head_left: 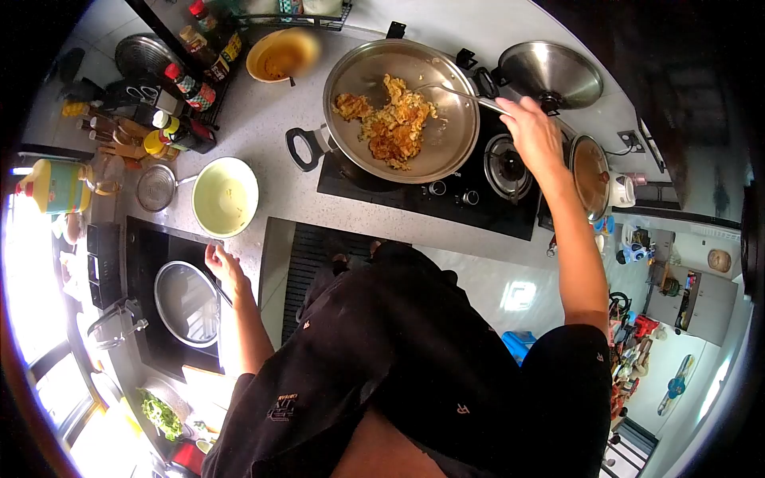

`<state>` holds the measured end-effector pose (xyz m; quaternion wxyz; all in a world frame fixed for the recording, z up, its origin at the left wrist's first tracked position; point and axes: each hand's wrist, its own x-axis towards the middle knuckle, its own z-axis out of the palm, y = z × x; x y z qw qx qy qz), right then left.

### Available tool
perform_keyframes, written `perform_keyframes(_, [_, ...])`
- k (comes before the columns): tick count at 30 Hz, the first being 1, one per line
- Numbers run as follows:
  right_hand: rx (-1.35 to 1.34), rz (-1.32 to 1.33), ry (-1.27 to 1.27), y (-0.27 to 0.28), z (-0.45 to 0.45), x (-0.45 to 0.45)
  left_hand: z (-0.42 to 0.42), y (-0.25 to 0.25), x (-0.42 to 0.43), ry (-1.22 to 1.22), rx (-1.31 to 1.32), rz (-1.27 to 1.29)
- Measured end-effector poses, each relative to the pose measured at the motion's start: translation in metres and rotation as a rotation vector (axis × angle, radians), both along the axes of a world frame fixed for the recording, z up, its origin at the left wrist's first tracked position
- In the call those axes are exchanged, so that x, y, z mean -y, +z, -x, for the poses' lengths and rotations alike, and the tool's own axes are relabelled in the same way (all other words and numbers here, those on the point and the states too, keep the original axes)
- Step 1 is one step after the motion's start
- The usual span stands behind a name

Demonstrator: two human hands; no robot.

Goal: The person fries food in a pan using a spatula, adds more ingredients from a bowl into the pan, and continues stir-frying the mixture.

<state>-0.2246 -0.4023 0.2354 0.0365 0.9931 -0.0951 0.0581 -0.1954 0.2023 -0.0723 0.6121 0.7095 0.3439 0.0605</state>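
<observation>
A wide steel wok (pixel 458 151) sits on the black gas stove, with browned scrambled egg (pixel 396 119) in it. My right hand (pixel 532 131) is closed round the handle of a metal spatula (pixel 470 96), whose head reaches into the wok beside the egg. My left hand (pixel 226 267) hangs at the counter's edge by the sink, just below a pale green bowl (pixel 225 197) that holds a few small scraps. Its fingers are curled, and whether anything is between them is too small to tell.
A steel lid (pixel 558 73) leans behind the stove, and a glass-lidded pot (pixel 590 177) stands to its right. A yellowish bowl (pixel 275 57) and sauce bottles (pixel 191 88) are at the back left. The sink (pixel 151 251) holds a round basin (pixel 187 303).
</observation>
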Motion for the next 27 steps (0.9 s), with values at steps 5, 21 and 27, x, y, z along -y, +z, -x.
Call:
perform_keyframes(5, [0.002, -0.029, 0.147, -0.016, 0.007, -0.007, 0.016, 0.011, 0.008, -0.032, 0.028, -0.093])
perform_keyframes(21, [-0.009, 0.011, 0.051, 0.028, 0.036, -0.002, 0.008, 0.018, 0.039, -0.130, 0.108, 0.013])
perform_keyframes(27, [-0.091, 0.021, 0.074, 0.045, 0.041, -0.016, 0.014, 0.015, 0.028, -0.115, 0.085, 0.001])
